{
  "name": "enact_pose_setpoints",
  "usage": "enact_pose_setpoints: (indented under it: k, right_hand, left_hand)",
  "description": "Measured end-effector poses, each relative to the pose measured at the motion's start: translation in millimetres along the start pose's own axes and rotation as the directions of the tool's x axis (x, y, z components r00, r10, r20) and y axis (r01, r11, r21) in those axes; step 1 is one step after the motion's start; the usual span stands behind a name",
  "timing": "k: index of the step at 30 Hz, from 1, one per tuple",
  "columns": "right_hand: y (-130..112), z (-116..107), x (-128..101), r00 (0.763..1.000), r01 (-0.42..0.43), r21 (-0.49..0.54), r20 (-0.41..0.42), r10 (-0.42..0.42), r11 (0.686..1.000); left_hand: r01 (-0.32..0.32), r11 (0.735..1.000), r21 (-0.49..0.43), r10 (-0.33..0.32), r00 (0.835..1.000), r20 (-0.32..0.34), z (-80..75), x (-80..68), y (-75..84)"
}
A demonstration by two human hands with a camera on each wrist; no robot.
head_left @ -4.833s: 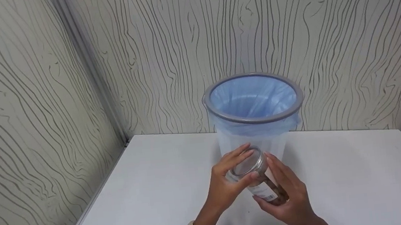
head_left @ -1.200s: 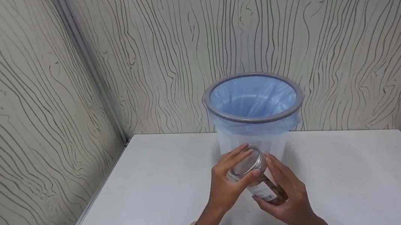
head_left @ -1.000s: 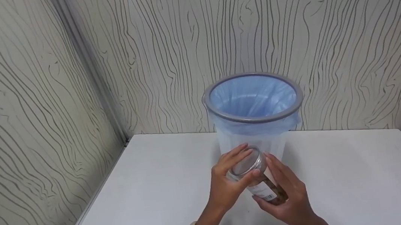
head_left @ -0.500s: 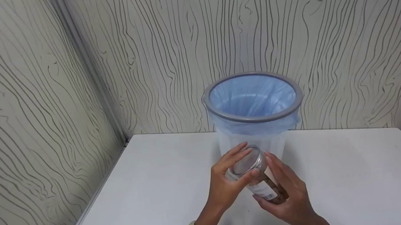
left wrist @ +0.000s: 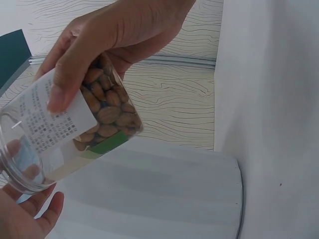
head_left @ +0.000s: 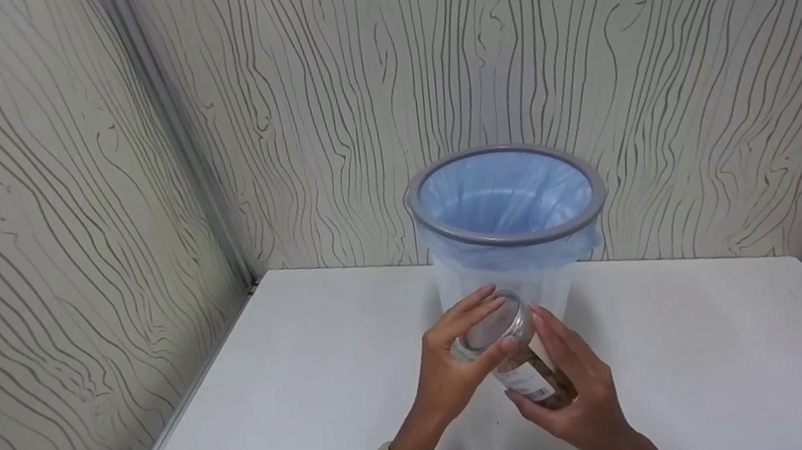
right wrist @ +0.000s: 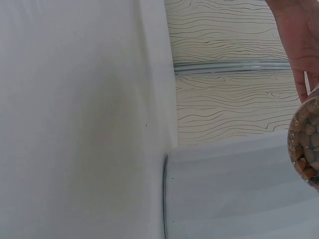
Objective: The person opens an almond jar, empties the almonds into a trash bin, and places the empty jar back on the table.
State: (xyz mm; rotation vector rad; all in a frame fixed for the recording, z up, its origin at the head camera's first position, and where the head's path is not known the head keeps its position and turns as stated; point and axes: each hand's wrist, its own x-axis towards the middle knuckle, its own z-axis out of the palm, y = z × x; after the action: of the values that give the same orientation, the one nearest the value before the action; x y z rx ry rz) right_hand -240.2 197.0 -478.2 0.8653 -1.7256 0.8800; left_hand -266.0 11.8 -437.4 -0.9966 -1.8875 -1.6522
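Note:
A clear jar of almonds (head_left: pixel 528 376) with a white label is held tilted over the table in front of the bin. My left hand (head_left: pixel 448 370) spans its round, see-through top, thumb on the near side of the rim and fingers on the far side. The right hand (head_left: pixel 586 392) grips the lower body between thumb and fingers. In the left wrist view, the right hand (left wrist: pixel 109 45) wraps the jar (left wrist: pixel 109 114), and left fingertips (left wrist: pixel 50 214) are at its rim end. Almonds show through the jar's base (right wrist: pixel 306 144) in the right wrist view, the left hand (right wrist: pixel 299 35) beyond.
A white bin with a grey rim (head_left: pixel 512 239) and a blue liner (head_left: pixel 504 198) stands right behind the jar. It rests on a white table (head_left: pixel 297 373). Wood-patterned panels (head_left: pixel 328 112) enclose the back and left sides.
Hardly anything differs: both hands keep their hold on the jar, with only slight shifts of the fingers on it. The bin stays in place.

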Motion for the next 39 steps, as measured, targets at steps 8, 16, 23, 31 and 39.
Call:
enact_pose_setpoints:
  k: [8,16,23,31,39]
  right_hand:
    - [0.1,-0.5,-0.1,1.0,0.001,0.027,0.001,-0.001,1.0]
    - [-1.7,-0.8,1.7,1.0,0.0,0.02,-0.003,0.0,1.0]
    - [-1.1,-0.6,1.0,1.0,-0.002,0.027,-0.002,0.002,1.0]
    - [-0.5,-0.4,1.9,1.0,0.004,0.028,-0.008,-0.004,1.0]
    - [0.0,-0.6,0.1,1.0,-0.007,0.012,-0.007,0.008,1.0]
  left_hand:
    - [-0.043,0.998,-0.051,0.046,0.998,0.048,-2.7,-0.1,-5.8]
    - [-0.036,0.993,-0.113,0.047,0.995,0.092,-5.3,-1.0,-12.6]
    - [-0.028,0.994,-0.109,0.04,0.994,0.101,-5.1,-1.3,-13.8]
    - [-0.027,0.993,-0.112,0.037,0.995,0.091,-4.0,-0.6,-12.0]
    - [-0.049,0.993,-0.105,0.057,0.995,0.082,-3.7,-0.7,-10.5]
